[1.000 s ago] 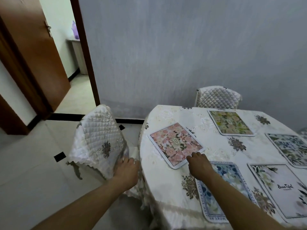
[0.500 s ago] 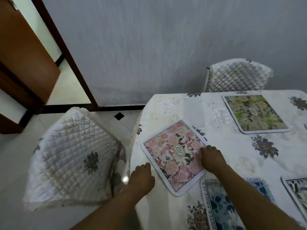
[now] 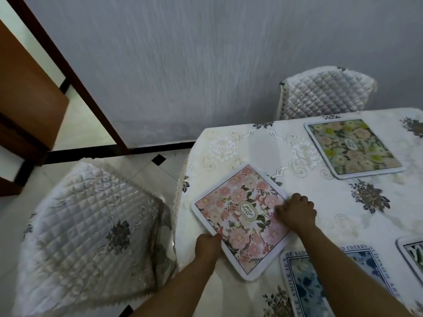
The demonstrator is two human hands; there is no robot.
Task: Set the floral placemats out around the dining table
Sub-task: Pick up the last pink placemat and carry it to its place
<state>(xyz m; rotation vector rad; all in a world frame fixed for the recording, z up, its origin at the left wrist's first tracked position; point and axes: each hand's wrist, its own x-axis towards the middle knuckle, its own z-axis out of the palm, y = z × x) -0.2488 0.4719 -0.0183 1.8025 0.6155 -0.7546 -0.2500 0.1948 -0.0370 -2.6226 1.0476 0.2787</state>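
A pink floral placemat [image 3: 238, 216] lies turned like a diamond near the left end of the dining table [image 3: 251, 145], which wears a cream embroidered cloth. My left hand [image 3: 208, 244] grips the mat's near-left edge. My right hand [image 3: 295, 212] rests curled on its right corner, fingers pressing the mat. A green-yellow floral placemat [image 3: 352, 148] lies at the far side. A blue floral placemat [image 3: 306, 291] with lettering sits at the near edge, partly under my right forearm. A sliver of another placemat [image 3: 414, 255] shows at the right border.
A chair with a white quilted cover [image 3: 91, 236] stands close against the table's left end. A second quilted chair [image 3: 325, 92] is tucked in at the far side by the grey wall. A brown door [image 3: 29, 94] and open doorway lie at the left.
My left hand left the chair cover and came onto the table, taking the pink mat's near-left edge. My right hand shifted onto its right corner. The view moved closer and left.
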